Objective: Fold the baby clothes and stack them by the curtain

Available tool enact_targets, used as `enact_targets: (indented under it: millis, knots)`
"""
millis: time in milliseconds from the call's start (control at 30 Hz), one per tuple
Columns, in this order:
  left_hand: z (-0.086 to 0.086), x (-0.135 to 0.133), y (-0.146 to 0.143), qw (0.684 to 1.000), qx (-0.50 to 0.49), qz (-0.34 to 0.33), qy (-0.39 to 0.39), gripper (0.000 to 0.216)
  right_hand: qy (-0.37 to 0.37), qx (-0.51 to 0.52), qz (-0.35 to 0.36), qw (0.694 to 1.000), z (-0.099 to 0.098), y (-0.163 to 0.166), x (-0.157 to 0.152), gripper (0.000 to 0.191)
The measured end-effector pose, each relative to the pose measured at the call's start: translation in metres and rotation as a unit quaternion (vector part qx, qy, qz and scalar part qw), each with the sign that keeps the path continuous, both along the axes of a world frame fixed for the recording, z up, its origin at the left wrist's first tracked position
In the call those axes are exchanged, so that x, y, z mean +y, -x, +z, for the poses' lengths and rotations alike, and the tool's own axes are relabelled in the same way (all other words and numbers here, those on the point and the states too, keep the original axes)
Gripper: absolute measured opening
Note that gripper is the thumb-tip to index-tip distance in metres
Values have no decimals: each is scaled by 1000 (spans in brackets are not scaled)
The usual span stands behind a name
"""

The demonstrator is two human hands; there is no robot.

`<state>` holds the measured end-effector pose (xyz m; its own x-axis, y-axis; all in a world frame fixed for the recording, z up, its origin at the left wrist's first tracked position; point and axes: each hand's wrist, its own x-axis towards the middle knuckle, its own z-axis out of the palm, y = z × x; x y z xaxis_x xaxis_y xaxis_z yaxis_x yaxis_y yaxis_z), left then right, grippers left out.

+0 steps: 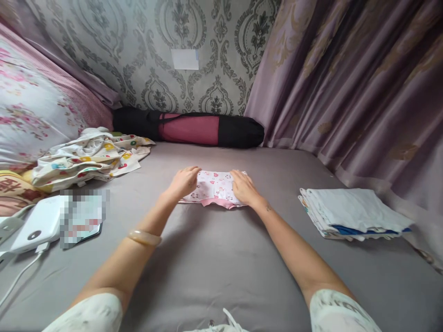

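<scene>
A small white piece of clothing [215,188] with pink and red prints lies folded on the grey sheet [221,263], its pink trim along the near edge. My left hand [187,180] is closed on its left side, fingers curled over the far corner. On the opposite side my right hand [244,186] grips the cloth, with its fingers bent down at the far right corner. Both hands partly cover the garment, so its exact kind is unclear.
A stack of folded clothes [356,212] sits at right. Crumpled printed clothes [93,157] lie at left, near a white power bank [39,221] with a cable and a blurred phone-like object [85,216]. A black and maroon roll bag [190,129] lies along the wall.
</scene>
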<state>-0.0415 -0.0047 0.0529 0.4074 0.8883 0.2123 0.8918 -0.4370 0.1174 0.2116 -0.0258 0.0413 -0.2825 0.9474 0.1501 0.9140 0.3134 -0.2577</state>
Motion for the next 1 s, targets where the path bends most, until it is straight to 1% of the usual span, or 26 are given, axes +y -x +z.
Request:
enact_targets:
  millis: [67,167,267,367,467,700,833,1000]
  knots:
    - [-10,4,-31,1000,0,28,-12,46,21,-9,-13,1000,-5,20,8,58]
    - [-30,10,-63,999,15,49,12,48,43,-24,-22,999,-13,40,15,60]
    - [-47,15,-75,998,25,51,31,51,46,-35,-19,998,-21,46,18,61]
    - [-57,18,-75,998,31,48,36,52,49,-42,-12,998,-27,46,18,60]
    - [-61,18,-73,998,34,45,34,53,58,-46,-6,997,-29,45,18,60]
    - [-62,21,-74,997,32,42,49,53,99,-45,-6,994,-27,45,22,60]
    - [-60,23,-73,998,23,39,51,51,114,-53,-12,992,-28,45,25,60]
    - [-55,20,-73,998,20,38,50,50,111,-46,-8,993,-27,43,26,59]
